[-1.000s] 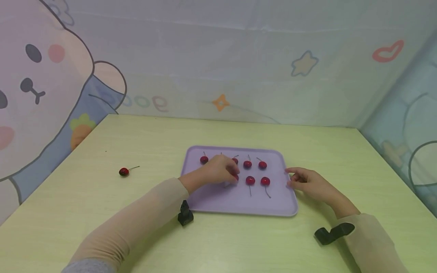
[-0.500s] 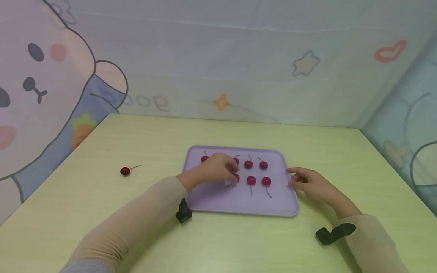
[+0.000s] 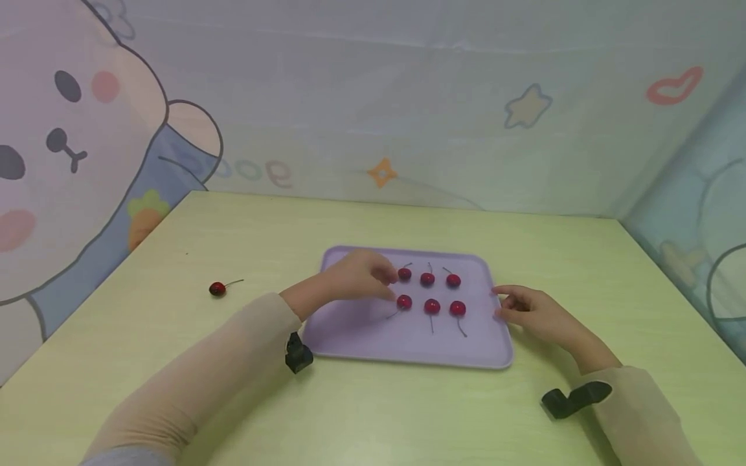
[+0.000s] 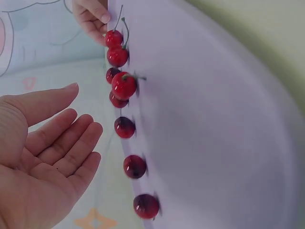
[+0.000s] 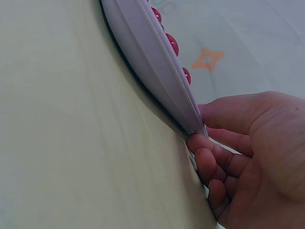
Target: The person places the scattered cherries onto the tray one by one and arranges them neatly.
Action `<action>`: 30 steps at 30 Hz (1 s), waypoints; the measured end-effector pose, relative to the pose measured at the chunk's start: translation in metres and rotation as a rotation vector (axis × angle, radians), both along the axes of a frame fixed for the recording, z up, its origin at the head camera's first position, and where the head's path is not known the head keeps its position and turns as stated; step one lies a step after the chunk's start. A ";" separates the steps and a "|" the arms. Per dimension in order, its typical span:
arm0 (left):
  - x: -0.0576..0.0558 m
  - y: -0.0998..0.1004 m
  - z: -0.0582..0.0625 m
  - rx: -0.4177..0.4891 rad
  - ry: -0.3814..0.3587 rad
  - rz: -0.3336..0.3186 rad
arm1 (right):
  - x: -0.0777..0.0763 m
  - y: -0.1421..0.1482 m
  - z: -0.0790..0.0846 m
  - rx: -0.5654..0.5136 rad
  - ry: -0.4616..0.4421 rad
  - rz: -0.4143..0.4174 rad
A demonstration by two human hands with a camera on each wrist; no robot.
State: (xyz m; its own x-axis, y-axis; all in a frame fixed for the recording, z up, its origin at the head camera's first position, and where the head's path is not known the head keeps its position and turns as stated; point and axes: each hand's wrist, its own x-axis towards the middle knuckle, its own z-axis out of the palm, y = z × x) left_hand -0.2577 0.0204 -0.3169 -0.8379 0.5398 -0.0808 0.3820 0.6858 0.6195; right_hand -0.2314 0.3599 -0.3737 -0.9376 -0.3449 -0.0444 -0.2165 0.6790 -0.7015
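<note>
A lilac tray (image 3: 361, 333) lies on the table with two rows of red stemmed cherries. In the head view my left hand (image 3: 357, 275) hovers over the tray's left half, and some back-row cherries are hidden behind it. Its fingertips are beside the front row's leftmost cherry (image 3: 404, 302). The left wrist view shows this hand (image 4: 50, 152) with relaxed fingers and nothing held, facing the line of cherries (image 4: 125, 127). At the tray's right edge, my right hand (image 3: 533, 312) pinches the rim (image 5: 193, 114) between thumb and fingers.
One more cherry (image 3: 217, 288) lies on the pale yellow-green table (image 3: 408, 414), left of the tray. Behind the table hangs a cartoon-printed cloth (image 3: 326, 97). A black wrist mount (image 3: 298, 354) sits on the left sleeve, another (image 3: 574, 399) on the right.
My left hand has let go of the front row's leftmost cherry and drawn back leftward, so that cherry and its stem now show. My right hand keeps its place on the rim.
</note>
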 end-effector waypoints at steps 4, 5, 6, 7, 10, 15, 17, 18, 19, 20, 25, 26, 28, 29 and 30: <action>0.002 -0.010 0.008 0.019 0.000 -0.012 | 0.001 0.000 0.000 -0.005 -0.013 -0.002; 0.003 -0.012 0.010 0.030 -0.001 -0.011 | 0.001 0.000 0.000 -0.007 -0.015 -0.002; 0.003 -0.015 0.012 0.043 -0.004 -0.011 | 0.001 0.000 0.000 -0.009 -0.016 -0.002; 0.004 -0.017 0.014 0.052 -0.003 -0.011 | 0.001 0.000 0.000 -0.011 -0.017 0.001; 0.005 -0.025 0.020 0.069 0.009 -0.007 | 0.001 0.000 0.001 -0.010 -0.017 -0.003; 0.005 -0.037 0.024 0.064 0.021 0.020 | 0.000 0.001 0.000 -0.004 -0.009 -0.006; 0.005 -0.043 0.025 0.062 0.025 0.033 | 0.000 0.002 0.000 -0.003 -0.009 -0.008; 0.006 -0.046 0.026 0.063 0.025 0.037 | 0.000 0.002 0.000 -0.002 -0.011 -0.011; 0.006 -0.049 0.027 0.066 0.029 0.038 | 0.000 0.002 0.000 -0.002 -0.009 -0.006; 0.006 -0.052 0.028 0.074 0.029 0.041 | 0.000 0.002 0.000 -0.002 -0.011 -0.011; 0.009 -0.069 0.034 0.099 0.031 0.076 | 0.000 0.003 -0.001 0.005 -0.012 -0.012; 0.009 -0.073 0.035 0.100 0.031 0.087 | 0.000 0.003 -0.001 0.006 -0.013 -0.016; 0.011 -0.080 0.037 0.105 0.022 0.113 | -0.001 0.003 -0.001 0.008 -0.011 -0.015; 0.011 -0.084 0.038 0.104 0.016 0.126 | -0.001 0.003 -0.001 0.009 -0.011 -0.014; 0.012 -0.088 0.038 0.103 0.010 0.141 | -0.001 0.003 -0.001 0.008 -0.012 -0.014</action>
